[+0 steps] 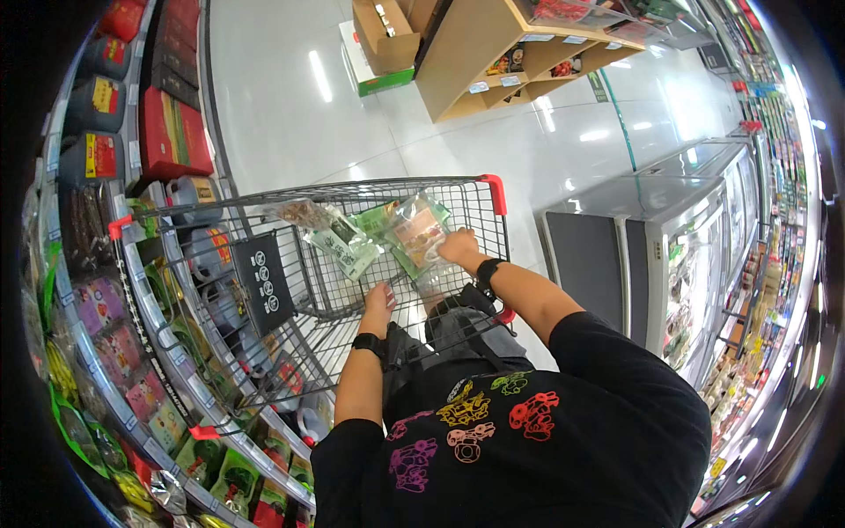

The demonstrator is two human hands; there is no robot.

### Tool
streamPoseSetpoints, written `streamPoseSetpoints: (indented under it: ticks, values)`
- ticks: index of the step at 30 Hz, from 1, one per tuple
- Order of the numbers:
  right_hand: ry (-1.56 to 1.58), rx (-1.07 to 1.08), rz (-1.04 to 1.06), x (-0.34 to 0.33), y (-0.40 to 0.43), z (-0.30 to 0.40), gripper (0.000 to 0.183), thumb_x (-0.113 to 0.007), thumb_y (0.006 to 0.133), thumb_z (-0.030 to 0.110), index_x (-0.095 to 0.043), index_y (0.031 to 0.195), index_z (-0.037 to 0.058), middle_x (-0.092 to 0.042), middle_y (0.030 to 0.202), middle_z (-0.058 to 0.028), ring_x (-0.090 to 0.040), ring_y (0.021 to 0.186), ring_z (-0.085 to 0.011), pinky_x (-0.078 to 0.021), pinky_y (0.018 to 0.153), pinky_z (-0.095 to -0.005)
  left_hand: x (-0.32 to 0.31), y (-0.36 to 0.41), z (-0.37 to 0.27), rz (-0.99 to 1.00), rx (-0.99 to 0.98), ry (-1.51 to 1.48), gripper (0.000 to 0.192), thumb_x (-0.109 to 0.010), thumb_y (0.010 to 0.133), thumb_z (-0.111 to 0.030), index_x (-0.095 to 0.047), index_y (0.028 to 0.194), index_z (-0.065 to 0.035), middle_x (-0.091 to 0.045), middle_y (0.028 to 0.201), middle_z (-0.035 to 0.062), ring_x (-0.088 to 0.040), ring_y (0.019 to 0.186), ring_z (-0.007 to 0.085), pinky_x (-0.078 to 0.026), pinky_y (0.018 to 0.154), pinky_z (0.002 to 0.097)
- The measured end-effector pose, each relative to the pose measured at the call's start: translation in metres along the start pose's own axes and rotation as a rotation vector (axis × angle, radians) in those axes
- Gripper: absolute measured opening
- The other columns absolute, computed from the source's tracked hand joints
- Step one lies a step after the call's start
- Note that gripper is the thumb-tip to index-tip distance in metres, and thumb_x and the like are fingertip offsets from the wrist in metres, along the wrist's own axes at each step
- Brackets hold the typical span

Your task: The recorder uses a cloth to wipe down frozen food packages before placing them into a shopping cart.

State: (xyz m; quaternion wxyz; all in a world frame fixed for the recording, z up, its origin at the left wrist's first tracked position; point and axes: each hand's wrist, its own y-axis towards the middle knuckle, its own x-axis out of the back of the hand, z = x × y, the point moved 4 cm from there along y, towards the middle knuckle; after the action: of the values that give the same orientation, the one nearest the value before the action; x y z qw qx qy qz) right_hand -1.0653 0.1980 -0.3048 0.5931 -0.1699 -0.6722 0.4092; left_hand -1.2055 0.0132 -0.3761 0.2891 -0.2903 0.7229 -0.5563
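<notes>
A wire shopping cart (403,181) with red plastic corners stands sideways before me. My right hand (460,247) reaches over its near side and grips the edge of a clear plastic food package (419,234) with a pale pink label. Beneath that package lie green-labelled packets (379,218), partly covered. To their left in the basket rests a clear and pale green food pouch (344,244). Brown food in a clear bag (300,212) lies against the pouch. My left hand (379,302) is by the cart's near side, below the pouch, fingers loosely bent with nothing seen in them.
Shelves with dark plastic jugs (99,102), red boxes (175,132) and bagged foods (234,478) run along the left. A wooden display stand (469,63) and cardboard boxes (386,49) stand ahead. Chest freezers (591,264) are at right. A black panel (266,284) hangs inside the cart.
</notes>
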Motion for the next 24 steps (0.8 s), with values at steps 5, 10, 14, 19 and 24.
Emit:
streamPoseSetpoints:
  ticks: [5,10,14,19,24]
  values:
    - [0.203,-0.060,0.208,-0.048,0.034,-0.035,0.044,-0.043,0.068,0.030,-0.057,0.094,-0.0021,-0.050,0.108,-0.0212,-0.040,0.109,-0.0331,-0.0360,0.086,-0.0395,-0.013,0.005,0.014,0.038,0.128,-0.023,0.051,-0.041,0.084,-0.026,-0.025,0.127,-0.0036,-0.028,0.129,0.0131,-0.034,0.113,0.0262,-0.034,0.087,0.0366]
    - [0.104,-0.022,-0.118,-0.074,0.027,-0.063,0.042,-0.041,0.068,0.032,-0.061,0.088,0.0004,-0.059,0.090,-0.0184,-0.050,0.097,-0.0327,-0.0355,0.088,-0.0381,-0.039,-0.004,0.020,0.132,0.192,0.044,0.055,-0.046,0.081,-0.030,-0.026,0.126,-0.0059,-0.025,0.130,0.0144,-0.029,0.117,0.0283,-0.029,0.094,0.0405]
    - [0.095,0.047,0.048,-0.047,0.011,-0.032,0.036,-0.039,0.070,0.028,-0.062,0.080,0.0017,-0.059,0.085,-0.0202,-0.053,0.092,-0.0308,-0.0366,0.086,-0.0380,-0.026,0.013,0.036,0.175,0.198,-0.003,0.053,-0.047,0.080,-0.029,-0.029,0.125,-0.0066,-0.026,0.130,0.0144,-0.028,0.118,0.0289,-0.028,0.094,0.0421]
    - [0.322,-0.041,0.181,-0.076,0.030,-0.043,0.044,-0.043,0.066,0.030,-0.058,0.090,-0.0044,-0.055,0.096,-0.0241,-0.053,0.091,-0.0345,-0.0419,0.080,-0.0359,-0.038,0.018,0.045,0.198,0.176,0.106,0.058,-0.048,0.080,-0.031,-0.025,0.127,-0.0069,-0.022,0.132,0.0147,-0.024,0.120,0.0290,-0.027,0.094,0.0425]
    - [0.609,-0.235,0.157,-0.097,0.024,-0.051,0.041,-0.047,0.064,0.025,-0.057,0.090,-0.0060,-0.056,0.091,-0.0256,-0.055,0.087,-0.0346,-0.0431,0.075,-0.0360,-0.042,0.020,0.065,0.167,0.237,0.004,0.054,-0.053,0.077,-0.030,-0.033,0.123,-0.0098,-0.026,0.128,0.0132,-0.027,0.117,0.0301,-0.032,0.088,0.0408]
